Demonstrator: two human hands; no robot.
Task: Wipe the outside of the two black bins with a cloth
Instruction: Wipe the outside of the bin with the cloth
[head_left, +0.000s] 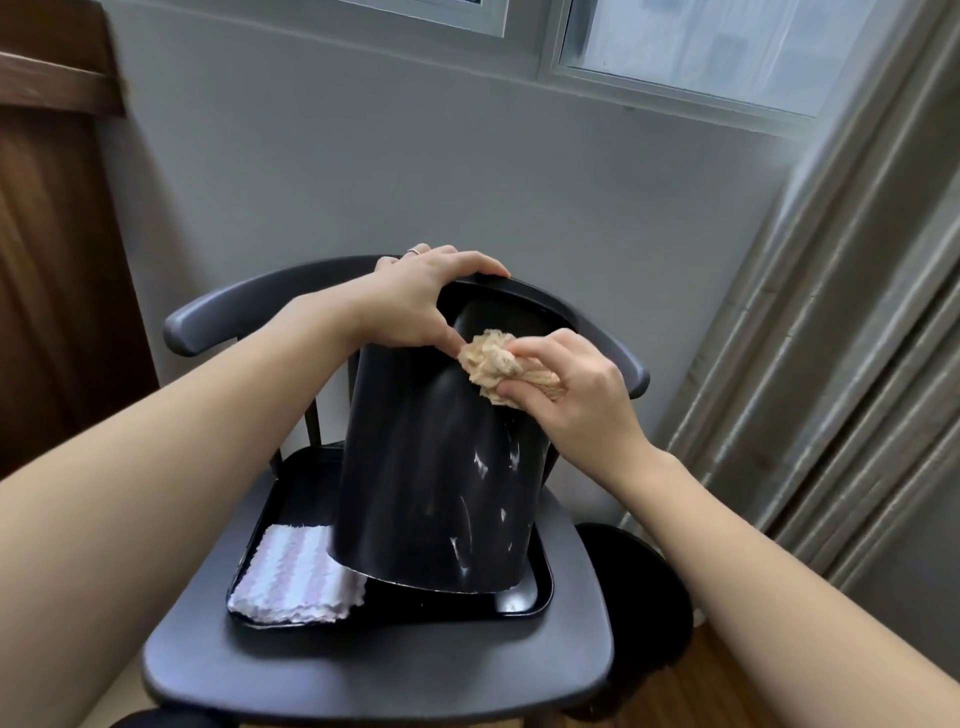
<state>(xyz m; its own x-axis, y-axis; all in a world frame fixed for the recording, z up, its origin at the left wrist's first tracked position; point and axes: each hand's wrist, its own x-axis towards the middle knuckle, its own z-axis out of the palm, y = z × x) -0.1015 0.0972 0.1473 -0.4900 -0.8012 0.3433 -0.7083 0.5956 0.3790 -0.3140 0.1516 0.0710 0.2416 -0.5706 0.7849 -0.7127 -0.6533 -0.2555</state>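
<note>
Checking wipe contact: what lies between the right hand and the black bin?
Head view: a crumpled beige cloth, gripped by the right hand, pressed against the black bin.

Dark grey chair (374, 670) w/ curved backrest is carrying everything. Black tray (524, 597) is sitting directly on the seat, approx centred. On the tray: black bin (431, 467) is standing tilted, near edge of its base lifting off the tray; pink-and-white striped cloth (296, 577) is lying folded at tray's front-left corner, just beside the bin base. Wood floor (727, 696) is showing under the chair at lower right, w/ a second round black object (649, 597) sitting on it, partly hidden behind the seat.
</note>
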